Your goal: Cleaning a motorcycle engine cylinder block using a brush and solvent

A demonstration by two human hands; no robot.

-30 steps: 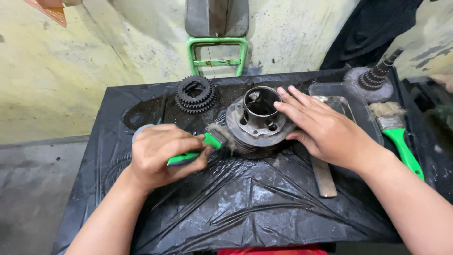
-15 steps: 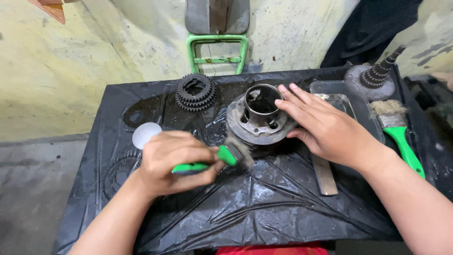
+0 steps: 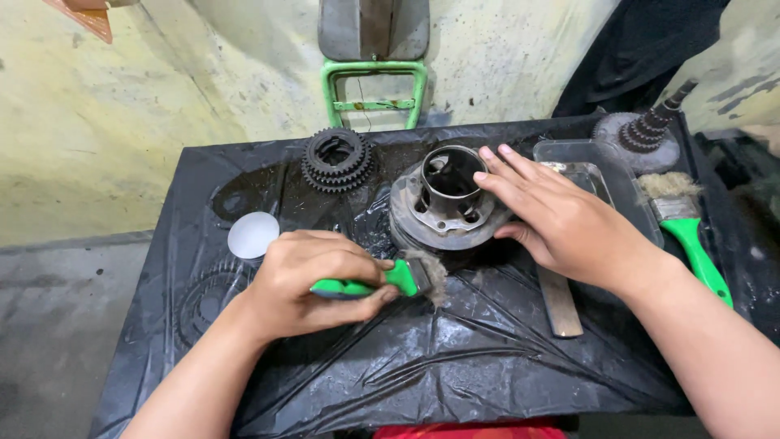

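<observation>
Looking down through the head camera, I see my left hand (image 3: 305, 280) wrapped in a fist around the green handle of a small paintbrush (image 3: 382, 280), its dirty bristles pointing right and sitting just at the lower edge of a round metal hub (image 3: 443, 207). That hub — a flanged disc with an upright open sleeve in its middle — rests near the centre of a table covered in black plastic sheeting (image 3: 455, 366). My right hand (image 3: 561, 223) lies flat on the hub's right side, fingers spread and stretched over the flange toward the sleeve, gripping nothing but pressing against the part.

Behind the hub to the left sits a dark stacked gear cluster (image 3: 337, 158), and nearer my left wrist a small white disc (image 3: 253, 234) lies on the sheeting. To the right I can make out a clear plastic tray (image 3: 605, 162), a second green-handled brush (image 3: 686, 232) with frayed bristles, and a splined shaft (image 3: 650, 130) standing on a round base — all well apart from the hands. A flat wooden strip (image 3: 559, 301) lies under my right wrist.
</observation>
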